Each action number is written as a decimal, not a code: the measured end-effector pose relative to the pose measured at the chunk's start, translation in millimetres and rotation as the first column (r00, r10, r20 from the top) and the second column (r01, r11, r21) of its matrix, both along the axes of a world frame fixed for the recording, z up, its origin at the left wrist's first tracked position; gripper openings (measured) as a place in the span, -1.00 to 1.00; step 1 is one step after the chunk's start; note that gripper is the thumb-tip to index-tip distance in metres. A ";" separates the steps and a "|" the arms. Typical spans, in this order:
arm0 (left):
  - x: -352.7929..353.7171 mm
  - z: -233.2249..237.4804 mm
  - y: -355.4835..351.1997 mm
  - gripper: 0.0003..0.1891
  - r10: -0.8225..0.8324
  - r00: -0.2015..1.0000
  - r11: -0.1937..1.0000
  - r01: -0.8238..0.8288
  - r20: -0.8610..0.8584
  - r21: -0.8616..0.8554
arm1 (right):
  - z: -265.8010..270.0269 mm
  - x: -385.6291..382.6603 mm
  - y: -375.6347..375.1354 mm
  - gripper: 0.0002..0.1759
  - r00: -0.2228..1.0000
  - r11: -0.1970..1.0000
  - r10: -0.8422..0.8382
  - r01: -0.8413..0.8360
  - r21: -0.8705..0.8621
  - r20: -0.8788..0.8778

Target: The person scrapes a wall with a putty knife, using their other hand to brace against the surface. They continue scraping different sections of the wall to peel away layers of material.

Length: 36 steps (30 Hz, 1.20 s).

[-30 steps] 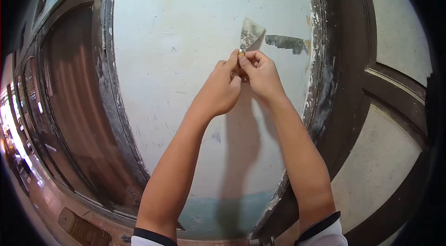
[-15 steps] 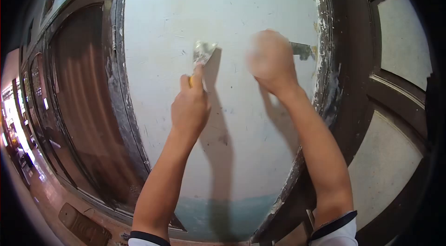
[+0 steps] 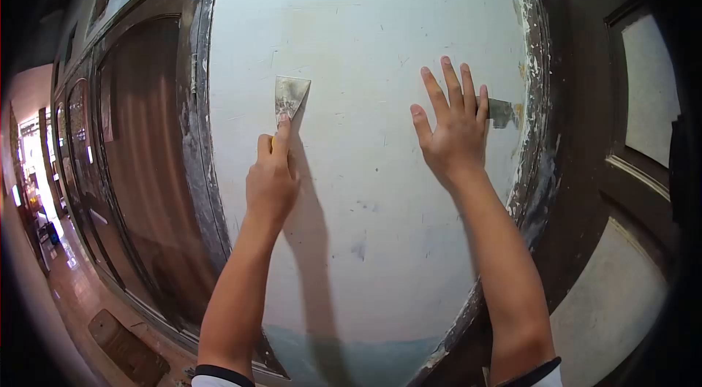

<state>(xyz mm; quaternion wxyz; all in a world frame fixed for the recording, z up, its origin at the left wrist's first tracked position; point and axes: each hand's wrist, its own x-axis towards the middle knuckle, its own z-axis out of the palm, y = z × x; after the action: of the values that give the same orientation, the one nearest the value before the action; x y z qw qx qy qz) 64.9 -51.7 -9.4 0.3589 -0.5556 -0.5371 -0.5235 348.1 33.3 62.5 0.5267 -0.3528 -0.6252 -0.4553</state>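
Note:
My left hand [image 3: 272, 182] is closed around the handle of a putty knife [image 3: 292, 93], its index finger stretched up along the blade's base. The wide metal blade points upward, its edge at the pale wall [image 3: 365, 226]. Only a bit of the yellow handle shows. My right hand [image 3: 455, 135] lies with fingers spread against the wall, further right, holding nothing. Beside its little finger is a dark grey bare patch [image 3: 502, 114] where the wall coating is gone. Small scratches and marks dot the wall.
A worn, paint-flecked frame [image 3: 540, 58] edges the wall on the right, beside a dark panelled door [image 3: 643, 182]. To the left stands a dark door with a brown panel [image 3: 150, 131]. Low at left, a brown object [image 3: 128, 347] lies on the floor.
My right hand, blurred and closed-looking before, is now spread flat on the wall. My left hand and the putty knife have shifted left and slightly down. The view has shifted slightly.

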 end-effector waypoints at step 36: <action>-13.6 26.9 -8.7 -0.56 0.067 0.995 0.994 -0.061 -0.069 0.090 | -17.6 -2.3 15.4 -0.37 0.995 0.997 -0.006 0.014 0.081 -0.099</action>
<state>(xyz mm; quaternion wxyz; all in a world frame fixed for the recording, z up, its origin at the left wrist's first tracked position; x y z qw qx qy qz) 51.3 -60.4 17.5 0.4187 -0.5401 -0.5177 -0.5146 345.8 48.6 44.9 0.5686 -0.3560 -0.5775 -0.4652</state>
